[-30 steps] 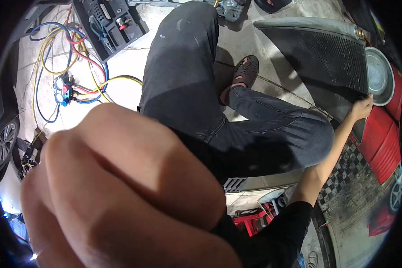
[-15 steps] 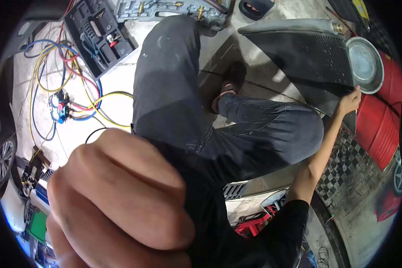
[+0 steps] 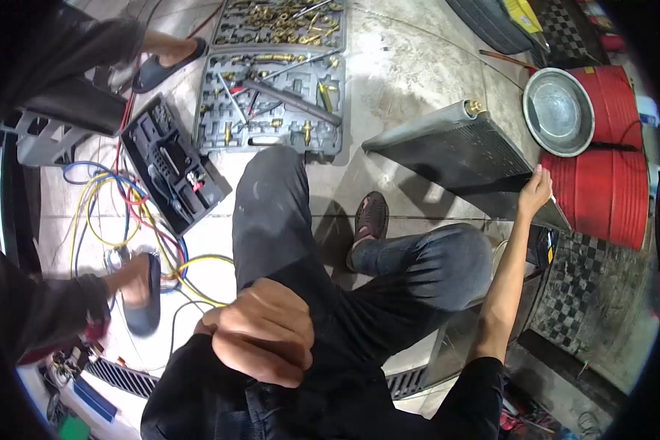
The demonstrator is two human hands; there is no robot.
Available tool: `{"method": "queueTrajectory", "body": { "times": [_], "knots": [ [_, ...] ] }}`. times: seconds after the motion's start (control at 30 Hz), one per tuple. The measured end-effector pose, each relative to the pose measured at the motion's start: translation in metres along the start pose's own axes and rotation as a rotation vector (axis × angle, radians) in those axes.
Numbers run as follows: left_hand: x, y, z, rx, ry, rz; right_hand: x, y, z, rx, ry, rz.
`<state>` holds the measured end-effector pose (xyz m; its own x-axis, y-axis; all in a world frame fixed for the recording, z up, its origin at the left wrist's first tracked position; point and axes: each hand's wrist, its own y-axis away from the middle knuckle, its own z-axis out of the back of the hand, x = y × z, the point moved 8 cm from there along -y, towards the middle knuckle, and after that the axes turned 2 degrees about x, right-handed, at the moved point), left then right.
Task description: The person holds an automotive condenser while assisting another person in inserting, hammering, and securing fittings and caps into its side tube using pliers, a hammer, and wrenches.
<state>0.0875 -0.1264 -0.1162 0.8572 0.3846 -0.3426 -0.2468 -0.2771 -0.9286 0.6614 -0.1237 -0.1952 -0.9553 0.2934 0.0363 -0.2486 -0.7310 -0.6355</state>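
Note:
My right hand (image 3: 537,192) grips the near edge of a flat, black-finned radiator (image 3: 477,158), which stands tilted on the floor to my right. Its far side ends in a silver tube with a brass fitting (image 3: 475,108). Over my lap, my left hand (image 3: 264,334) is curled into a fist, knuckles towards me, and nothing sticks out of it. Beyond my knee lies an open grey fitting case (image 3: 271,136) with brass fittings, and several loose tools rest across it. Left of it is a dark tool tray (image 3: 174,165).
A round metal basin (image 3: 559,110) leans against red ribbed drums (image 3: 601,194) at the right. Another person's sandalled foot (image 3: 141,293) stands by coiled yellow, red and blue hoses (image 3: 99,213). That person's other sandal (image 3: 170,66) is farther off. A floor drain (image 3: 121,378) runs near me.
My left fist has dropped from close to the camera to my lap. The view has shifted, showing more of the fitting case and another person's legs at left. My right hand still holds the radiator.

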Motion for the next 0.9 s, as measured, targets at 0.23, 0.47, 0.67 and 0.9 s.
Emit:
{"method": "queueTrajectory", "body": {
  "times": [0.23,0.47,0.67,0.9],
  "knots": [
    [0.119,0.023,-0.013,0.056,0.187,0.805,-0.004,-0.006,-0.004,0.037,0.053,-0.088],
    [0.258,0.043,0.041,-0.347,-0.242,0.897,0.013,-0.012,0.002,0.016,-0.018,-0.091],
    [0.32,0.003,0.06,-0.284,-0.722,0.703,0.012,-0.009,0.004,0.032,0.025,-0.136],
    [0.357,0.021,0.048,-0.092,-0.732,0.868,0.078,-0.04,0.044,0.159,0.061,0.111]
  ]
}}
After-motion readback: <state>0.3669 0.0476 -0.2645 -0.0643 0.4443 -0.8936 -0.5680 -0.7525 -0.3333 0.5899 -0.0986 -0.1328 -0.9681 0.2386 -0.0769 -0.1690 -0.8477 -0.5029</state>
